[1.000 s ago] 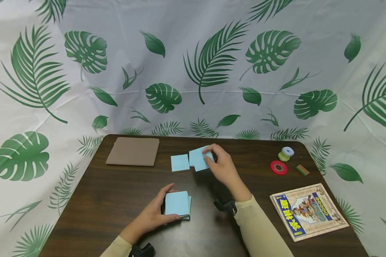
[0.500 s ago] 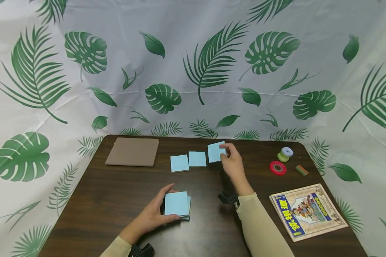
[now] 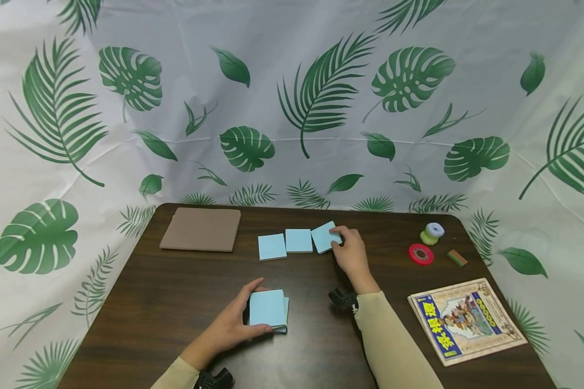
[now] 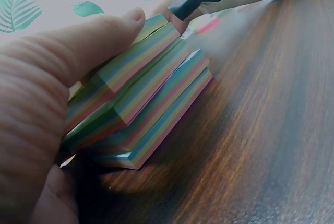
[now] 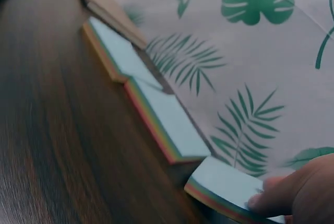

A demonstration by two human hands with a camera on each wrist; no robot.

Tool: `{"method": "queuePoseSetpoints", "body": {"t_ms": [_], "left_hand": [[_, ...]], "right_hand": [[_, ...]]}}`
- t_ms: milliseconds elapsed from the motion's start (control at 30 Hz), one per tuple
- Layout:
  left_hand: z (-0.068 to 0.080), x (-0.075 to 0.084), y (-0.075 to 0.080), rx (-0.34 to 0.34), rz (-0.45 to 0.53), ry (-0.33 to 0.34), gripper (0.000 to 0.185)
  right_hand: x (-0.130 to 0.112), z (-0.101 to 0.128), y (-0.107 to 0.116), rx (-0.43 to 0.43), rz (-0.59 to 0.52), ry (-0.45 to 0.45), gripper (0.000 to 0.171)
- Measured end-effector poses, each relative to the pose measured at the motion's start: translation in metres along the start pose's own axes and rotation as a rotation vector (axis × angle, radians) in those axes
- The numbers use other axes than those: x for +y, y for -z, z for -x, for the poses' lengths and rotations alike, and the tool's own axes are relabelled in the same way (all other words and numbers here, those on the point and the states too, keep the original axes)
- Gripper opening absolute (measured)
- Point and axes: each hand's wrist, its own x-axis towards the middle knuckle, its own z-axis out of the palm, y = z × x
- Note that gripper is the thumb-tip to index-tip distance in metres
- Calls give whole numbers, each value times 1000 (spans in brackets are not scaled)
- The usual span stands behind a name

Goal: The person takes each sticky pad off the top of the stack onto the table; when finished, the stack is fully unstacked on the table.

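On the dark wooden table point(image 3: 175, 292) my left hand point(image 3: 233, 324) grips a stack of blue-topped sticky-note pads point(image 3: 269, 310); the left wrist view shows their rainbow-striped edges point(image 4: 141, 104), fanned and held under my thumb. Farther back lies a row of three pads. My right hand point(image 3: 351, 253) pinches the rightmost pad point(image 3: 324, 237), which sits slightly turned. The other two pads point(image 3: 272, 247) point(image 3: 298, 240) lie flat to its left. In the right wrist view my fingertips point(image 5: 292, 192) hold that pad point(image 5: 224, 185) at its corner, beside the neighbouring pad point(image 5: 167, 119).
A brown notebook point(image 3: 201, 229) lies at the back left. At the right are a green-and-white spool point(image 3: 432, 233), a red tape roll point(image 3: 421, 254), a small eraser-like block point(image 3: 457, 257) and a picture book point(image 3: 467, 320). A leaf-print cloth point(image 3: 292, 108) walls the table.
My right hand has carried a blue pad rightward from above the second pad and brought it down at the right end of the row. The left hand has stayed on its stack.
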Motion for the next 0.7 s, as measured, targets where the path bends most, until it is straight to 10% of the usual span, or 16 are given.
{"method": "queuePoseSetpoints", "body": {"t_ms": [233, 700], "left_hand": [[-1, -1, 1, 2, -3, 11, 108], [0, -1, -1, -5, -7, 49, 97]], "right_hand": [[4, 0, -2, -37, 186, 43, 36], [3, 2, -1, -85, 212, 39, 42]]}}
